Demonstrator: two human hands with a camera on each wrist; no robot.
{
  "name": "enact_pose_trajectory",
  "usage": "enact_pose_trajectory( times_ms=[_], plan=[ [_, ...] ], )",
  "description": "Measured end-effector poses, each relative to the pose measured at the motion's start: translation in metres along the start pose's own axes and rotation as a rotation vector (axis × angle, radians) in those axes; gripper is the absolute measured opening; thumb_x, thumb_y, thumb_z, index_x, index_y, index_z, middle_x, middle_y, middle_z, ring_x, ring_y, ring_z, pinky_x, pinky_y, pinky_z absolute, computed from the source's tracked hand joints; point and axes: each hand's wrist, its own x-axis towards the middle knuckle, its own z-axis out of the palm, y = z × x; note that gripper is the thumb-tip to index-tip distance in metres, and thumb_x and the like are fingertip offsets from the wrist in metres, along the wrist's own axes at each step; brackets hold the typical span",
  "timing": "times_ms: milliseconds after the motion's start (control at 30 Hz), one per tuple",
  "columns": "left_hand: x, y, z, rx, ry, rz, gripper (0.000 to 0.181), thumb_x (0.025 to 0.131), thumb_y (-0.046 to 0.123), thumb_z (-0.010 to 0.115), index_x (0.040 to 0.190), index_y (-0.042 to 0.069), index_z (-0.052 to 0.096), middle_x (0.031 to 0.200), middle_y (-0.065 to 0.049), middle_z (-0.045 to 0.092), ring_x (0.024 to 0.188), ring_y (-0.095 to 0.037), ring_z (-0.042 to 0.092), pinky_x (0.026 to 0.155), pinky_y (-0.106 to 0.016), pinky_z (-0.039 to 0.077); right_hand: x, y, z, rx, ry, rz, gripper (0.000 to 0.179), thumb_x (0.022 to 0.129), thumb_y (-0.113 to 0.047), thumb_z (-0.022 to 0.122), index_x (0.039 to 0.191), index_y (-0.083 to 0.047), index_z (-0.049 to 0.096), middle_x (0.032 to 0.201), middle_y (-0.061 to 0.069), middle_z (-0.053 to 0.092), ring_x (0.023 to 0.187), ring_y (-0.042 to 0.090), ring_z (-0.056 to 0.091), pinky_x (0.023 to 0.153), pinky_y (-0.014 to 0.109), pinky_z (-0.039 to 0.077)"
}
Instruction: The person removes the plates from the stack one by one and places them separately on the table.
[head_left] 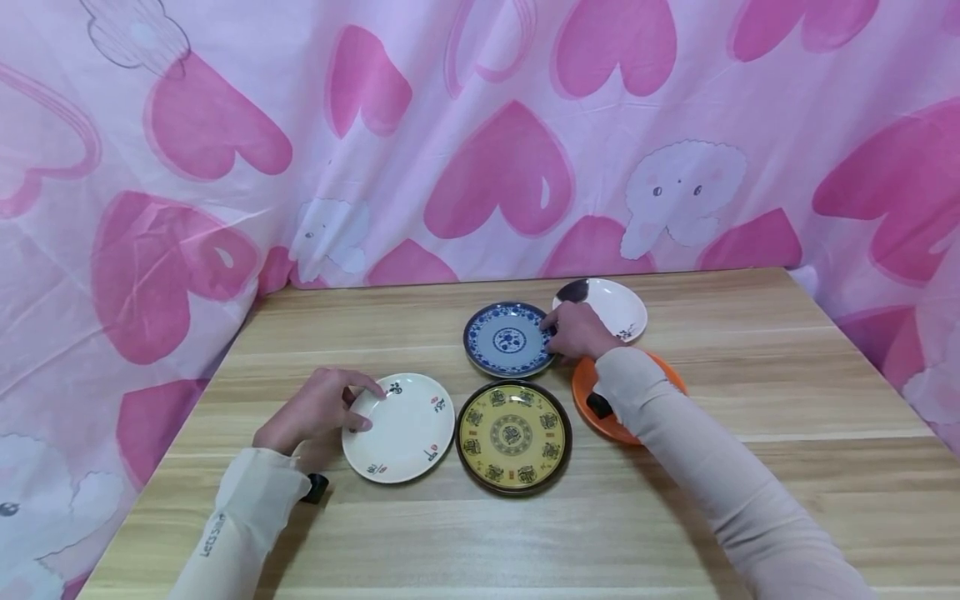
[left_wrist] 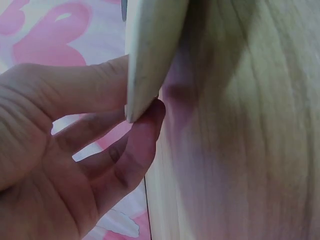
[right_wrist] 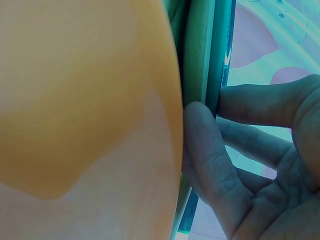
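Observation:
My left hand (head_left: 315, 406) pinches the left rim of a white plate (head_left: 405, 442) with small floral marks. In the left wrist view the rim of this plate (left_wrist: 150, 55) sits between thumb and fingers, with fingertips beneath it and that edge raised off the wood. My right hand (head_left: 581, 331) grips the right rim of a blue-and-white patterned plate (head_left: 510, 340) behind the yellow plate. The right wrist view shows a plate edge (right_wrist: 197, 65) between the thumb and fingers; the orange plate (right_wrist: 90, 125) fills its left side.
A yellow plate (head_left: 512, 437) with a dark brown rim lies between the white and orange plates. The orange plate lies partly under the right forearm. A white plate with a dark patch (head_left: 618, 308) stands behind the right hand. A pink heart-print curtain (head_left: 498, 171) hangs behind the wooden table (head_left: 420, 550).

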Motion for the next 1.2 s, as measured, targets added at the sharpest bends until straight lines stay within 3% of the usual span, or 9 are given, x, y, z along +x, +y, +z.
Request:
enact_pose_trajectory(
  times_ms=[200,400,633,767,900,1033,1200],
  plan=[
    [0.000,0.000,0.001,0.015,-0.007,-0.007,0.043,0.068,0.002,0.089,0.107,0.014,0.077,0.115,-0.010,0.073,0.076,-0.016,0.057,0.063,-0.023,0.049,0.000,0.000,0.000,0.003,0.000,0.003,0.048,0.086,-0.003,0.072,0.133,-0.006,0.064,0.136,0.026,0.058,0.063,0.018,0.070,0.060,0.027,0.061],
    [0.000,0.002,0.003,0.037,-0.019,-0.051,0.043,0.069,0.004,0.089,0.109,0.016,0.077,0.115,-0.008,0.072,0.085,-0.020,0.057,0.067,-0.025,0.048,0.000,0.000,-0.001,-0.004,0.000,0.003,0.048,0.086,-0.004,0.072,0.133,-0.006,0.064,0.136,0.026,0.059,0.064,0.017,0.070,0.060,0.026,0.061],
    [-0.002,0.004,-0.002,0.034,-0.062,-0.052,0.045,0.071,0.005,0.089,0.113,0.014,0.075,0.115,-0.009,0.072,0.090,-0.020,0.061,0.069,-0.025,0.054,0.001,0.000,-0.001,-0.003,-0.005,0.001,0.048,0.086,-0.004,0.072,0.133,-0.005,0.064,0.136,0.027,0.058,0.064,0.017,0.070,0.060,0.026,0.060],
    [-0.002,0.005,-0.009,-0.013,-0.090,-0.029,0.045,0.072,0.005,0.087,0.115,0.009,0.073,0.112,-0.013,0.073,0.095,-0.025,0.070,0.078,-0.036,0.062,0.001,-0.001,0.000,0.002,0.000,0.000,0.048,0.085,-0.004,0.073,0.133,-0.005,0.065,0.134,0.026,0.060,0.064,0.016,0.069,0.060,0.026,0.060],
    [0.000,0.007,-0.015,-0.040,-0.060,-0.023,0.039,0.081,0.007,0.081,0.118,0.005,0.071,0.116,-0.016,0.073,0.105,-0.033,0.072,0.089,-0.045,0.061,0.001,0.000,0.000,0.002,0.002,0.000,0.048,0.085,-0.005,0.073,0.133,-0.006,0.064,0.134,0.027,0.060,0.064,0.016,0.069,0.060,0.026,0.061],
    [0.010,0.014,-0.016,-0.054,-0.012,-0.003,0.034,0.091,0.011,0.072,0.123,0.001,0.068,0.122,-0.018,0.071,0.111,-0.037,0.070,0.091,-0.046,0.061,0.001,0.002,0.001,0.004,0.002,0.007,0.048,0.085,-0.005,0.073,0.133,-0.006,0.064,0.135,0.027,0.059,0.064,0.016,0.069,0.062,0.028,0.061],
    [0.026,0.028,-0.017,-0.070,0.004,0.058,0.033,0.094,0.012,0.068,0.123,-0.002,0.067,0.124,-0.021,0.070,0.112,-0.037,0.070,0.092,-0.045,0.061,0.002,0.003,0.001,0.010,0.003,-0.004,0.048,0.085,-0.005,0.074,0.132,-0.005,0.065,0.134,0.027,0.060,0.064,0.017,0.070,0.063,0.029,0.062]
  ],
)
